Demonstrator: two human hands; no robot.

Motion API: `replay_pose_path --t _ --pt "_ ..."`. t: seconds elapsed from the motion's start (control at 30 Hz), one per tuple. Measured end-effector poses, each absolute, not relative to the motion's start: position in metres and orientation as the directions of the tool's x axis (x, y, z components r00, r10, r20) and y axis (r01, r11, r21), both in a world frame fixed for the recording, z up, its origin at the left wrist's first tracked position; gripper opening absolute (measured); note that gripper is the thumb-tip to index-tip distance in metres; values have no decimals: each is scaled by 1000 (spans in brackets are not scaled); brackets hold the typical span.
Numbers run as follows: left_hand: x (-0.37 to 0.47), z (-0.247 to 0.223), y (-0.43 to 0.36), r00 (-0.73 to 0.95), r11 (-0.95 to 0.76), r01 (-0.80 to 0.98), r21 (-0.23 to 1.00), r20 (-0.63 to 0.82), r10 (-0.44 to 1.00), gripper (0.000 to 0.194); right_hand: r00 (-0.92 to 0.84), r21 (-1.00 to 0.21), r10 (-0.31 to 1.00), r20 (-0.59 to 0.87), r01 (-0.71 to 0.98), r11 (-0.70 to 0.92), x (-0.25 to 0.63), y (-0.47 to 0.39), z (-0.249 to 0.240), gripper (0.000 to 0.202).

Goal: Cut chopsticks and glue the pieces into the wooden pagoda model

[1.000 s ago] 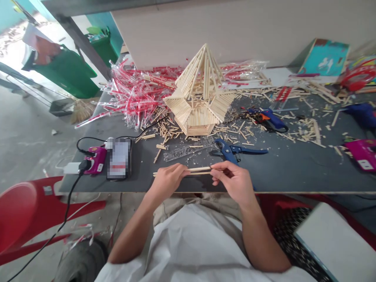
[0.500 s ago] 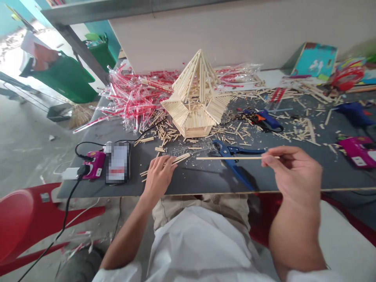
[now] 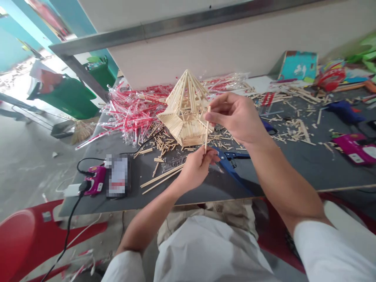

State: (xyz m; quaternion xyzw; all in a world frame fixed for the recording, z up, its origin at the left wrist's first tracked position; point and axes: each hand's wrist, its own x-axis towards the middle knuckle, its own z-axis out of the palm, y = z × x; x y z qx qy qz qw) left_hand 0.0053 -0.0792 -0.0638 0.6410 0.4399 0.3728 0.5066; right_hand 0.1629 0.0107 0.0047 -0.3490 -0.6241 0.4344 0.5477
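A thin wooden stick (image 3: 206, 135) stands nearly upright between my two hands. At its top, my right hand (image 3: 237, 117) pinches it between thumb and fingers. My left hand (image 3: 195, 168) is closed around its lower end, just above the table. Just behind is a model built of wooden sticks (image 3: 190, 92), with a pointed roof and flared panels, partly covered by my right hand. Loose long sticks (image 3: 161, 180) lie left of my left hand, beside a clear ruler (image 3: 172, 164). To the right lies a blue-handled cutter (image 3: 235, 170), its jaw end close to my left fingers.
Red-and-clear plastic wrappers (image 3: 132, 109) are heaped at the back left. Short stick offcuts (image 3: 166, 143) litter the dark table (image 3: 293, 168). A phone (image 3: 118, 176) and a purple power adapter (image 3: 96, 178) with cables sit at left. Another purple adapter (image 3: 352, 149) is at right.
My right hand has moved left and up, turning the stick from level to upright. My left hand has left the loose sticks, moved right and closed on the stick's lower end.
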Motion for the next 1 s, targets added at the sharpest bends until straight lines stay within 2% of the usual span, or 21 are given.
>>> replay_pose_path --t 0.1,0.17,0.23,0.33,0.47,0.53,0.63,0.7,0.83,0.93,1.0 --pt "15 -61 -60 378 85 -47 995 -61 924 40 -175 -914 898 404 -27 406 152 36 7 39" --pt "18 -57 -52 344 84 -155 984 -26 939 41 -168 -910 895 413 -29 415 148 50 7 38" --pt "19 -52 -44 267 29 -179 983 21 963 37 -162 -908 894 417 -48 415 147 61 9 36" --pt "19 -43 -34 170 -41 -75 996 53 984 28 -182 -912 894 409 -71 403 147 71 15 36" --pt "14 -22 -19 89 -172 165 971 159 983 18 -188 -910 890 415 -91 405 147 73 27 40" --pt "8 -8 -13 102 -259 358 897 238 966 21 -186 -899 880 437 -98 426 148 71 29 40" --pt "-3 8 -5 131 -347 616 708 342 931 32 -203 -895 872 445 -61 443 149 70 27 39" --pt "-9 14 -2 169 -354 651 672 326 930 33 -212 -898 876 432 -14 440 151 70 23 38" --pt "-14 13 -1 217 -314 635 706 227 949 28 -221 -890 882 416 98 445 154 73 19 37" --pt "-12 7 -5 228 -278 623 731 170 959 21 -144 -844 869 474 207 494 155 75 18 35" --pt "-10 2 -8 224 -256 614 747 147 964 20 -70 -826 853 517 223 518 155 76 17 31"
